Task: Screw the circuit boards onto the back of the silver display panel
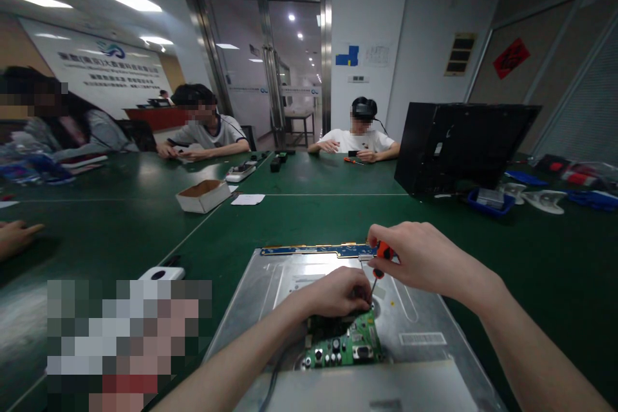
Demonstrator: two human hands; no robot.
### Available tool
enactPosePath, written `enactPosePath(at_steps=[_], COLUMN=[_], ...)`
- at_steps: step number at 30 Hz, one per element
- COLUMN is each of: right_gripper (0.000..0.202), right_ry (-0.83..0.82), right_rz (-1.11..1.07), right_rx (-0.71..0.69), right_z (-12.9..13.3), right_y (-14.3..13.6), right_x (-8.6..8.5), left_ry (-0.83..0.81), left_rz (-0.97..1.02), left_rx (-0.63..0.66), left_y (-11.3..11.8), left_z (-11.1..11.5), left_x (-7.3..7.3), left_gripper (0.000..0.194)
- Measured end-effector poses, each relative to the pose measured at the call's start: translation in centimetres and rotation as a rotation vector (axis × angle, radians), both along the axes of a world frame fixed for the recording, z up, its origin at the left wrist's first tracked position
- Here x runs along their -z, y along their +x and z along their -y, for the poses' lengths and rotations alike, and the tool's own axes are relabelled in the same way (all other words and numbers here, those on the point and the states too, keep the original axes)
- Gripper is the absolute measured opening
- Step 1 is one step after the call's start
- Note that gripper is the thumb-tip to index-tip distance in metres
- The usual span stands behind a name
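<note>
A screwdriver (385, 250) with an orange and black handle is gripped in my right hand (419, 251). Its thin shaft slants down to the upper right corner of a green circuit board (345, 344). Right by the tip, my left hand (342, 293) has its fingers pinched together; whatever is between them is hidden. The board lies on the metal back of a flat display panel (415, 325), and my left hand covers part of it. Along the panel's far edge runs a narrow blue circuit strip (313, 250).
Beyond the panel stand a small open box (203, 197) and a large black monitor casing (463, 148). A blue tray (491, 203) sits beside the casing. Several people are seated around the green table (309, 219). Another person's hand (19, 237) rests at the left edge.
</note>
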State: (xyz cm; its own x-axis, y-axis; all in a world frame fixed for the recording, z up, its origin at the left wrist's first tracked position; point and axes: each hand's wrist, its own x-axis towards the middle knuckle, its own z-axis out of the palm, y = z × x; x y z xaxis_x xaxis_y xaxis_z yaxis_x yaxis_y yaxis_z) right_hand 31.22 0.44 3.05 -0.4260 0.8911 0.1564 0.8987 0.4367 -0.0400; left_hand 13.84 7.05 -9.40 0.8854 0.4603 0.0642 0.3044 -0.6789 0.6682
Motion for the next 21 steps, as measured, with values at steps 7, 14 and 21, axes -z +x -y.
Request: enactPosePath(at_steps=[7, 14, 21], right_gripper=[0.012, 0.011, 0.012], right_ry=[0.009, 0.037, 0.05], right_rz=[-0.03, -0.062, -0.105], right_rx=[0.049, 0.08, 0.052], right_z=[0.4, 0.7, 1.3], right_y=[1.3, 2.3, 2.9], right_x=[-1.1, -1.8, -2.2], left_ry=[0.002, 0.096, 0.147], left_rz=[0.005, -0.07, -0.247], left_rx=[-0.125, -0.424, -0.524], left_y=[-0.7, -2.9, -4.6], left_z=[-0.5, -2.0, -0.9], left_x=[-1.3, -2.9, -2.4], left_gripper=[0.011, 0.018, 0.01])
